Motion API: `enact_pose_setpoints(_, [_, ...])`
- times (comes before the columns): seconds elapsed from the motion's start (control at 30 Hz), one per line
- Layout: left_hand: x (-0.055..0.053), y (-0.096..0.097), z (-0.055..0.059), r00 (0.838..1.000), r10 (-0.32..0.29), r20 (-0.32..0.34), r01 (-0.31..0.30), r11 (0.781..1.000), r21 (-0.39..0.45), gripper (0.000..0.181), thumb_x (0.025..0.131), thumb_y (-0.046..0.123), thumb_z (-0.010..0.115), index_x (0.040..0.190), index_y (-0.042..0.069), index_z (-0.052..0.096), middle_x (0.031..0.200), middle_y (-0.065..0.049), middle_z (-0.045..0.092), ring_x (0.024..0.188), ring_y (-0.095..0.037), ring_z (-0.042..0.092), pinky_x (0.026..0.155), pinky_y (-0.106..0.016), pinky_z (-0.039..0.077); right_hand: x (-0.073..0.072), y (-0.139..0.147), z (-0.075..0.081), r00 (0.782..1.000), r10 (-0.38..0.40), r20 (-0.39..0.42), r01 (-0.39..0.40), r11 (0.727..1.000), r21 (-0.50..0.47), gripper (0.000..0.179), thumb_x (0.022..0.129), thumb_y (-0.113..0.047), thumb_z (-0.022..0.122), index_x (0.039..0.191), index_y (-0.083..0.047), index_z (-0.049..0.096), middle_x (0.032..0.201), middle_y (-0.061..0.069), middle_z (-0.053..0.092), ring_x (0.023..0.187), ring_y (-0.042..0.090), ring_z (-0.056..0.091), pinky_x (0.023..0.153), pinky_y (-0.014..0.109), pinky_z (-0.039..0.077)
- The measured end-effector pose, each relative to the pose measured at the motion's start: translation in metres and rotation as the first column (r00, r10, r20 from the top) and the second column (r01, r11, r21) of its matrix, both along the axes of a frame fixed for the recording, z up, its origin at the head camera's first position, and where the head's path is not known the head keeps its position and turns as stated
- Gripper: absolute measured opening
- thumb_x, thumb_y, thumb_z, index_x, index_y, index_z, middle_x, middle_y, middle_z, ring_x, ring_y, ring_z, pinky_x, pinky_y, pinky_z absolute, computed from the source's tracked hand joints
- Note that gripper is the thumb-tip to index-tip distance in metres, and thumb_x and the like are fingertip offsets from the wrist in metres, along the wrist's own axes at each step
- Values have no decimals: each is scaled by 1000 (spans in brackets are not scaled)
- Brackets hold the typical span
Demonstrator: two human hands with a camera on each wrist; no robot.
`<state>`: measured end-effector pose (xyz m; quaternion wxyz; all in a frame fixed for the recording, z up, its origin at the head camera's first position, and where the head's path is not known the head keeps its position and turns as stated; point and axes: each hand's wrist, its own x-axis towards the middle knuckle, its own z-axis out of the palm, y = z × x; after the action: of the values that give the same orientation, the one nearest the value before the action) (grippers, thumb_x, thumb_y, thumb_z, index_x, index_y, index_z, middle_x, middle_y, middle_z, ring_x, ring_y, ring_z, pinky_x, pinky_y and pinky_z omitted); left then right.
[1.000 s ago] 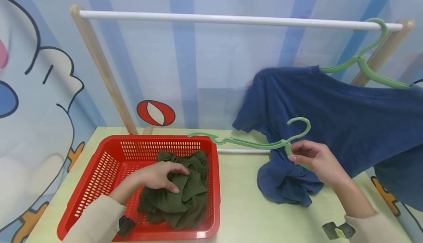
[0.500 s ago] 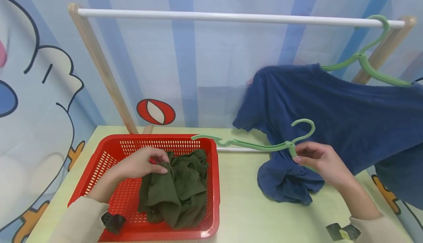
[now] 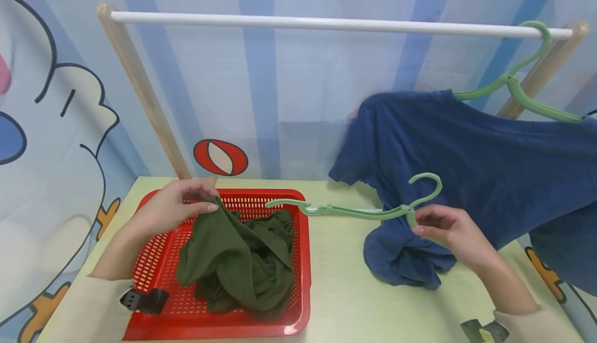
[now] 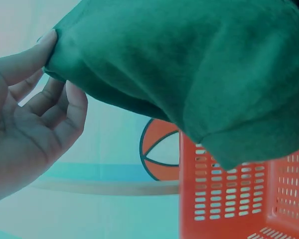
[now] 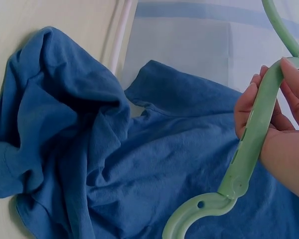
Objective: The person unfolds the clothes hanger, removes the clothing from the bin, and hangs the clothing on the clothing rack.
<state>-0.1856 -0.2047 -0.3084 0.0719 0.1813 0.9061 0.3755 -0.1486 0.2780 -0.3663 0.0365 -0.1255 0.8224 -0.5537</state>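
My left hand (image 3: pixel 179 205) pinches an edge of a dark green garment (image 3: pixel 233 265) between thumb and fingers. It lifts that corner above the left part of the red basket (image 3: pixel 305 260), while the rest lies bunched inside. In the left wrist view the cloth (image 4: pixel 199 74) drapes away from the pinching fingertips. My right hand (image 3: pixel 450 231) grips a light green hanger (image 3: pixel 359 212) near its centre joint, hook upward, one arm reaching left to over the basket's back rim. The right wrist view shows the other hanger arm (image 5: pixel 251 134) running down past the fingers.
A navy T-shirt (image 3: pixel 466 151) hangs on another green hanger (image 3: pixel 531 107) at the right end of the white rod (image 3: pixel 326 23). Its lower part bunches on the pale table (image 3: pixel 345 291), close behind my right hand. Wooden posts (image 3: pixel 144 94) carry the rod.
My left hand has taken hold of the green garment and drawn its corner left and up, towards the basket's back-left. My right hand with the hanger has barely moved.
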Motion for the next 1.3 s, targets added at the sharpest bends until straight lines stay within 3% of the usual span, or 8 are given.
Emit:
enact_pose_setpoints(0.5, [-5, 27, -2, 997, -80, -1, 80, 992, 95, 18, 84, 12, 66, 100, 5, 62, 93, -4, 60, 86, -19, 55, 75, -36, 47, -4, -20, -13, 992, 127, -14, -128, 987, -94, 21, 82, 0, 65, 100, 8, 59, 90, -1, 62, 79, 12, 59, 68, 25, 51])
enact_pose_setpoints(1.03, [-6, 29, -1, 996, -93, -3, 93, 988, 122, 17, 84, 10, 66, 99, 5, 63, 91, -5, 60, 84, -19, 56, 76, -35, 48, -4, -11, -24, 993, 117, 13, -116, 991, -67, 21, 82, 1, 64, 101, 9, 59, 90, -1, 61, 78, 10, 58, 67, 25, 51])
enact_pose_setpoints(1.3, [-11, 41, -10, 985, -168, -35, 171, 975, 140, 15, 84, 8, 66, 98, 5, 63, 90, -3, 62, 82, -17, 58, 71, -35, 48, -4, -26, -33, 983, 182, -4, -181, 974, -135, 19, 81, 6, 62, 100, 8, 59, 91, -3, 61, 79, 7, 58, 68, 25, 51])
